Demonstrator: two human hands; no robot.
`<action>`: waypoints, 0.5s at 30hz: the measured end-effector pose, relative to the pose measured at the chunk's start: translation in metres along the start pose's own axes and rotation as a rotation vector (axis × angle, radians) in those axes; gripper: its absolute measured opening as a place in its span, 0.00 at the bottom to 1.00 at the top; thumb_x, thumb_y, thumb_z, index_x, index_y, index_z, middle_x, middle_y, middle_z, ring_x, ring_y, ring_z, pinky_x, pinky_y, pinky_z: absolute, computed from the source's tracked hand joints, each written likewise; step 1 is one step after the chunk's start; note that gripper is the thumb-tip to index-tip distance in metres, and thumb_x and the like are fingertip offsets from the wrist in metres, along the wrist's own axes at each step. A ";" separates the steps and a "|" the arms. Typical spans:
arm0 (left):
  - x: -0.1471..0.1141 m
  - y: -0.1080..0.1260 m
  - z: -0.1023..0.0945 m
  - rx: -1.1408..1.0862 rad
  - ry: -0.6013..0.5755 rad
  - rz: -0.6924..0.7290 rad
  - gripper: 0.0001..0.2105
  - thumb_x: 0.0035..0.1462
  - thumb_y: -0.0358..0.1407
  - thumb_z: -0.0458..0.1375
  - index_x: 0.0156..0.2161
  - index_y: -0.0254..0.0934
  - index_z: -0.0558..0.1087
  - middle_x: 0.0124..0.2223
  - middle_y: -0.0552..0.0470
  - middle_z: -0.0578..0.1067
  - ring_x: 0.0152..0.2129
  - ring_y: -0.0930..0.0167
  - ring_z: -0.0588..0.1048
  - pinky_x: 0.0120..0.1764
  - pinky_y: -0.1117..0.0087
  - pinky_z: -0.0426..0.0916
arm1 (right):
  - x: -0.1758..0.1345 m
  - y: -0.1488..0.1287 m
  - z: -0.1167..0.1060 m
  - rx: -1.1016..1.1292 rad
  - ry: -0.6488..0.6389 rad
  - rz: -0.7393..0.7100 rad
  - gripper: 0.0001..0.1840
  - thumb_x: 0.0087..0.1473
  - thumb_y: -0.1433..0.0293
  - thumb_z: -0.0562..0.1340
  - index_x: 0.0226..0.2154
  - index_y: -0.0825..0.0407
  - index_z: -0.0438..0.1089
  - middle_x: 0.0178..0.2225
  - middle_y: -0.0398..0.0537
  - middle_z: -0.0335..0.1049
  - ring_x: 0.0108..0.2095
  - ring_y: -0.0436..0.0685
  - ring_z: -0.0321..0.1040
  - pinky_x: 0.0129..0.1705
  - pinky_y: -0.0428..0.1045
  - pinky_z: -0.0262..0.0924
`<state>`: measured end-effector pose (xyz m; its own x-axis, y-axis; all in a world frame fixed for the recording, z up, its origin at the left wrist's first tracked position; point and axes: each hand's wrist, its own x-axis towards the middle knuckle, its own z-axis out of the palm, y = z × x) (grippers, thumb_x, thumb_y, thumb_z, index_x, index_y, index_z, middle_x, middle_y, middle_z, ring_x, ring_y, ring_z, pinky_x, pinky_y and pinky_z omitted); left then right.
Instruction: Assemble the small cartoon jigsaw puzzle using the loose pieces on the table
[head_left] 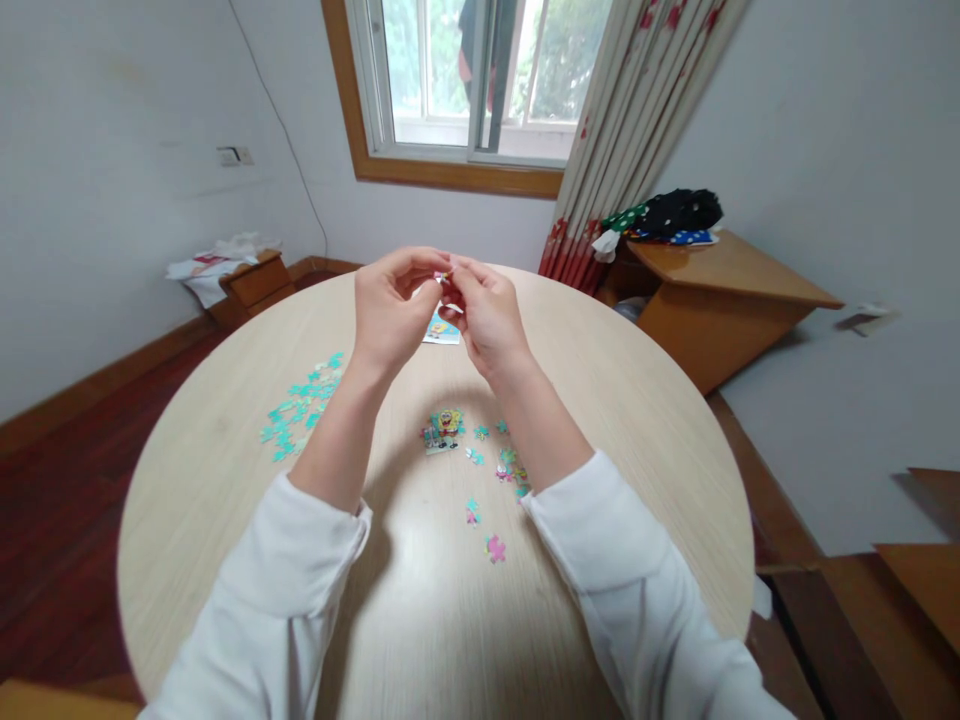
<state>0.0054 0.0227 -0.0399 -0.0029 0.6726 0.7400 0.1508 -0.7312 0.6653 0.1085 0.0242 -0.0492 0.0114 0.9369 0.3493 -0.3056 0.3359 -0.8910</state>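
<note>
Both hands are raised above the far half of the round table (420,620), fingertips meeting. A small pink and yellow puzzle piece (441,276) is pinched between my left hand (394,310) and my right hand (484,310); fingers hide part of it. Behind them lies a picture card (442,330), partly covered. Nearer to me is a joined patch of puzzle (444,430) showing a yellow cartoon figure. To its right, loose pieces (475,456) and a colourful cluster (510,468) lie partly under my right forearm. A pink piece (495,548) sits closest to me.
A spread of turquoise puzzle pieces (304,405) lies on the left of the table, beside my left forearm. Beyond the table stand a wooden cabinet (735,270) with cloths on top, a long curtain (607,130) and a window (480,80).
</note>
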 end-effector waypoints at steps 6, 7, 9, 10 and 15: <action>0.001 0.009 -0.001 -0.008 -0.006 0.031 0.05 0.53 0.33 0.60 0.37 0.37 0.73 0.38 0.51 0.77 0.41 0.65 0.78 0.43 0.63 0.74 | -0.006 -0.012 0.003 -0.075 -0.012 -0.071 0.13 0.57 0.60 0.60 0.41 0.48 0.70 0.30 0.37 0.66 0.33 0.44 0.67 0.31 0.40 0.60; 0.001 0.011 0.000 -0.001 -0.005 0.034 0.07 0.53 0.35 0.61 0.38 0.37 0.73 0.40 0.51 0.77 0.42 0.64 0.78 0.43 0.63 0.74 | -0.007 -0.014 0.003 -0.080 -0.002 -0.090 0.12 0.57 0.60 0.60 0.41 0.48 0.70 0.31 0.37 0.66 0.34 0.44 0.68 0.32 0.40 0.61; 0.002 0.018 0.000 0.012 0.004 0.041 0.10 0.53 0.36 0.61 0.41 0.38 0.72 0.43 0.50 0.77 0.44 0.64 0.77 0.43 0.64 0.74 | -0.007 -0.018 0.004 -0.085 0.010 -0.124 0.11 0.57 0.62 0.60 0.40 0.49 0.70 0.32 0.38 0.66 0.36 0.44 0.68 0.33 0.40 0.61; 0.003 0.021 0.000 0.018 0.010 0.049 0.11 0.53 0.36 0.62 0.42 0.39 0.71 0.45 0.50 0.76 0.45 0.63 0.76 0.44 0.64 0.74 | -0.008 -0.019 0.003 -0.084 0.007 -0.137 0.11 0.57 0.62 0.59 0.40 0.50 0.70 0.32 0.38 0.65 0.37 0.45 0.69 0.33 0.40 0.61; 0.009 0.028 -0.006 0.012 0.014 0.029 0.15 0.48 0.36 0.66 0.41 0.42 0.70 0.46 0.51 0.76 0.45 0.65 0.75 0.41 0.69 0.73 | -0.004 -0.020 0.000 -0.144 -0.016 -0.208 0.15 0.59 0.58 0.56 0.41 0.49 0.69 0.30 0.38 0.64 0.39 0.46 0.70 0.35 0.41 0.61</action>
<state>0.0040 0.0078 -0.0144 -0.0120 0.6496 0.7602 0.1632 -0.7488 0.6424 0.1151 0.0136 -0.0327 0.0449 0.8450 0.5328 -0.1597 0.5326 -0.8312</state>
